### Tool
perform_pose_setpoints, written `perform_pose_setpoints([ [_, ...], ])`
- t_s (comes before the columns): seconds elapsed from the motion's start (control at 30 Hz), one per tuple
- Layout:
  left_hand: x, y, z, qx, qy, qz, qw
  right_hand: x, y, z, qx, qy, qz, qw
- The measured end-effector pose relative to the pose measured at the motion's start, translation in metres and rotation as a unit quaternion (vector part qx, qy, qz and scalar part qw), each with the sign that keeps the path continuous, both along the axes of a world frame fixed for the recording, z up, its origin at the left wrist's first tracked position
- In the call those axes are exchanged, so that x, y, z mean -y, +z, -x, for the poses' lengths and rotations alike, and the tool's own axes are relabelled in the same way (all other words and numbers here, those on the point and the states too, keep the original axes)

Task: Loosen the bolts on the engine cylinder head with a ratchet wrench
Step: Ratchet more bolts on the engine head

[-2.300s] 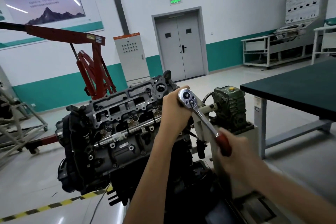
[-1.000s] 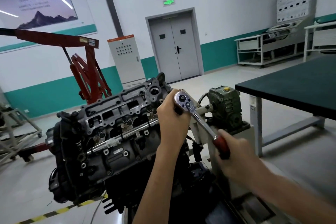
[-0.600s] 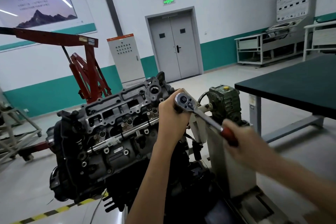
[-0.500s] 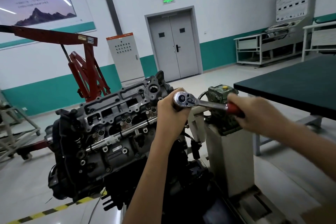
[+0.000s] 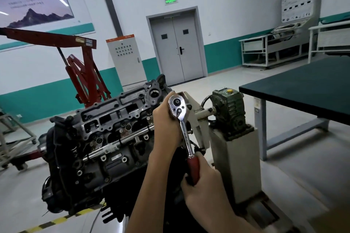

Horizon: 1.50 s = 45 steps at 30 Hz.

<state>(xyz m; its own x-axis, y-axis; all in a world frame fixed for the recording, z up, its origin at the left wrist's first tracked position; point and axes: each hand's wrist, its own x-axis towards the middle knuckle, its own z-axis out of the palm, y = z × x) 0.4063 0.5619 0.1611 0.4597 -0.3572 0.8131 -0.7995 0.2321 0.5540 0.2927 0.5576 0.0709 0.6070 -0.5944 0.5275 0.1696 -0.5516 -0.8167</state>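
Handle's swung back down from near-horizontal out right; ratchet wrench (image 5: 183, 128) now runs steeply down toward the camera. Right hand (image 5: 205, 182) is wrapped round the red grip at the low end, fingers curled tight. Left hand (image 5: 166, 125) grips the chrome ratchet head from the left, at the right end of the cylinder head (image 5: 113, 119). Socket and bolt are hidden behind that hand. Green gearbox (image 5: 230, 108) sits near the wrench head, to its right.
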Motion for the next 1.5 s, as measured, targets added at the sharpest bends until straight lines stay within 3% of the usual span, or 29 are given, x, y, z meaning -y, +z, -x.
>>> perform_pose_setpoints([
  [0.07,-0.002,0.003,-0.003,0.0,-0.002,-0.028,1.0,0.01,0.001,0.002,-0.009,0.004,0.011,1.0],
  [0.17,-0.003,0.008,-0.003,-0.003,0.01,-0.061,0.998,0.056,0.01,0.019,-0.085,0.001,0.131,0.988],
  [0.3,-0.005,0.014,0.0,0.003,-0.018,-0.069,0.997,0.13,0.062,0.037,-0.163,-0.037,0.354,0.92],
  [0.4,-0.007,0.017,-0.001,0.001,-0.036,-0.084,0.996,0.152,0.101,0.034,-0.167,-0.074,0.437,0.881],
  [0.47,-0.009,0.017,-0.001,0.004,-0.044,-0.093,0.995,0.151,0.097,0.031,-0.165,-0.077,0.427,0.886],
  [0.53,-0.011,0.016,-0.003,0.017,-0.039,-0.09,0.995,0.139,0.075,0.032,-0.159,-0.065,0.373,0.912],
  [0.7,-0.005,0.008,0.002,0.078,0.038,-0.039,0.995,0.063,0.013,0.022,-0.089,-0.034,0.133,0.987],
  [0.83,-0.001,0.005,0.001,0.018,0.019,-0.031,0.999,0.013,-0.003,0.003,-0.01,-0.011,0.023,1.0],
  [0.93,-0.002,0.006,0.001,0.003,0.007,-0.036,0.999,0.033,0.001,0.009,-0.04,0.006,0.068,0.997],
  [1.0,-0.003,0.008,0.002,-0.001,0.002,-0.037,0.999,0.064,0.009,0.02,-0.098,-0.012,0.152,0.983],
  [1.17,-0.007,0.011,0.001,-0.03,-0.032,-0.069,0.997,0.144,0.083,0.034,-0.178,-0.088,0.397,0.896],
  [1.27,-0.012,0.017,-0.001,-0.036,-0.049,-0.114,0.992,0.162,0.117,0.027,-0.177,-0.126,0.452,0.865],
  [1.33,-0.014,0.019,-0.003,-0.032,-0.06,-0.129,0.989,0.159,0.111,0.026,-0.173,-0.117,0.441,0.873],
  [1.5,-0.01,0.011,0.002,0.001,-0.03,-0.07,0.997,0.11,0.049,0.032,-0.141,-0.066,0.284,0.946],
])
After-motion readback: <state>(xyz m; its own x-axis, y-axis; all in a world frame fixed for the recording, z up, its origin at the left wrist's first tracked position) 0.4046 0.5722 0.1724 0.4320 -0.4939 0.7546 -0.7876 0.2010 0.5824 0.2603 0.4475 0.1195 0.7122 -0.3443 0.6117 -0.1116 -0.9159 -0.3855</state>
